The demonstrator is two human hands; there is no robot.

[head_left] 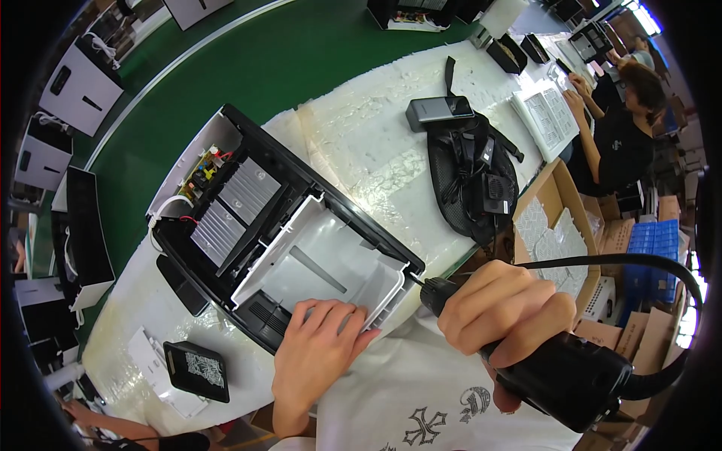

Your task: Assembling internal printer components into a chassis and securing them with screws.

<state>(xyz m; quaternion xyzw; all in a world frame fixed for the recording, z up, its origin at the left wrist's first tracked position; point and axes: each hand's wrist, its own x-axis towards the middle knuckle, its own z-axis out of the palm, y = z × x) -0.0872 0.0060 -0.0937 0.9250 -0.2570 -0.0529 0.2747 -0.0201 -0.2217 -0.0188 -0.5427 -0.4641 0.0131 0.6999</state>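
Note:
My right hand (515, 312) is wrapped round a black corded electric screwdriver (564, 376). The screwdriver's tip meets, or nearly meets, the near right corner of an opened black and white appliance housing (361, 225). My left hand (320, 346) rests with fingers stretched over the near edge of the white tray-like part (301, 263) inside that housing. Further left in the housing are a ribbed metal plate (237, 195), a small circuit board (203, 173) and a white cable (169, 209). Whether a screw sits under the tip cannot be made out.
A black mesh bag (459, 180) and a grey box-shaped device (440, 113) lie beyond the housing. Left of me stands a black tray (197, 370). On the right are an open cardboard box (556, 180), blue crates (650, 259) and a seated person (628, 143). Several white-fronted units stand far left.

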